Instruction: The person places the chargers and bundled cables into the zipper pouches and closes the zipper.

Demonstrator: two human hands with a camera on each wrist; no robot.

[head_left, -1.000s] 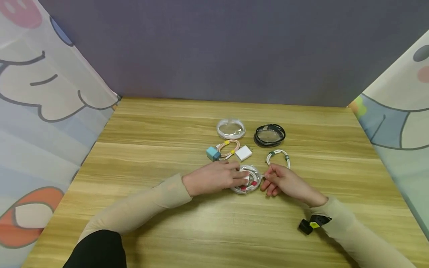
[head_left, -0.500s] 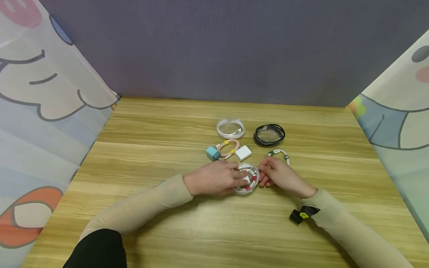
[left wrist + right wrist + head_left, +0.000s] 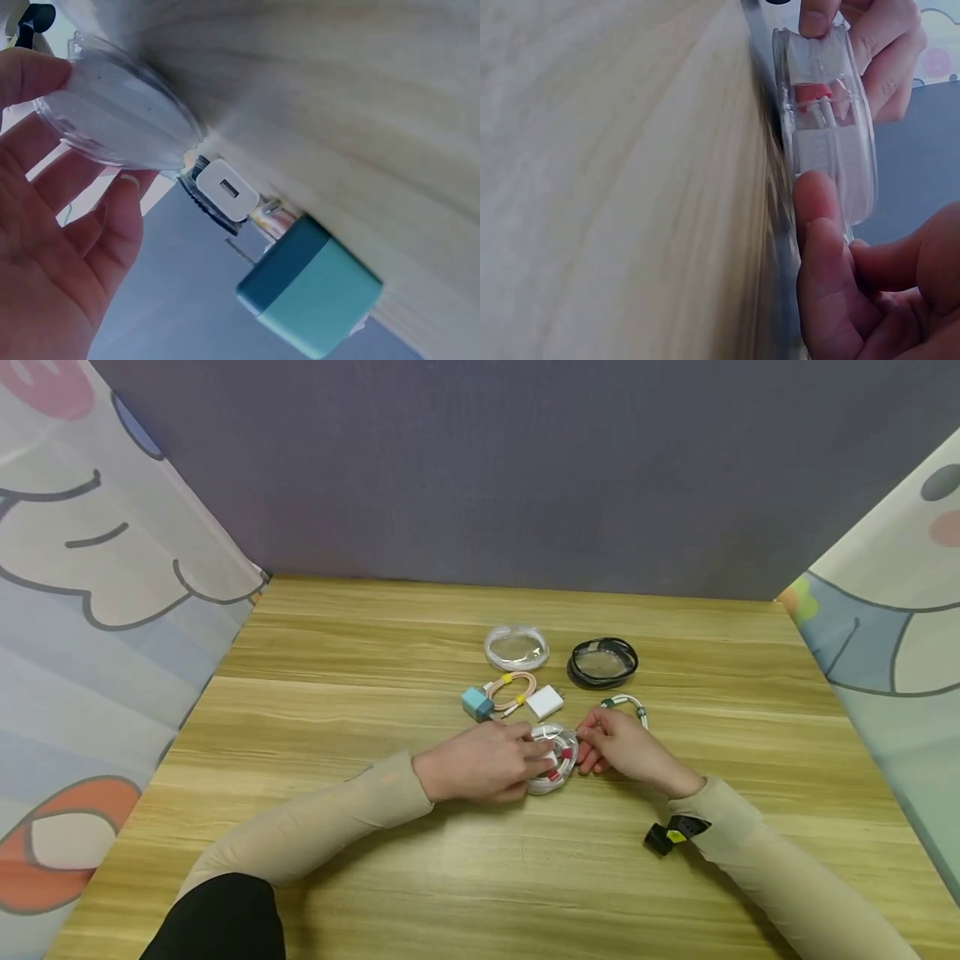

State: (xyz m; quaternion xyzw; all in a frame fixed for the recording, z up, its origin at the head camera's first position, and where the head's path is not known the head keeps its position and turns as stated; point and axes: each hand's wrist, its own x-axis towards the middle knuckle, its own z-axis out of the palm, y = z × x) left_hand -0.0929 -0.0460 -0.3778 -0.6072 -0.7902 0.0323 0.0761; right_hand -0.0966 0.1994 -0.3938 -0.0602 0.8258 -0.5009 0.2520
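A clear round plastic case [image 3: 555, 777] stands on the table between both hands, with a coiled white cable, its red ties and a white block inside. My left hand [image 3: 487, 762] grips the case from its left side, fingers over the top, as the left wrist view also shows. At the opposite rim, my right hand [image 3: 626, 747] pinches the case's edge between thumb and index finger [image 3: 892, 262]; the exact spot is partly hidden by the fingers. Just behind the right hand lies a coiled white cable [image 3: 642, 714] with green ties.
Beyond the left hand sit a teal charger [image 3: 477, 703], a pink coiled cable [image 3: 498, 697] with yellow ties and a white charger [image 3: 544, 702]. Farther back are a white-rimmed clear case [image 3: 495, 656] and a black-rimmed one [image 3: 581, 677]. Behind the table [image 3: 360, 635] rises a grey panel [image 3: 480, 477].
My right hand has moved left and slightly away from me along the rim. The round case has turned a little, its red ties shifting round. The left hand has barely moved.
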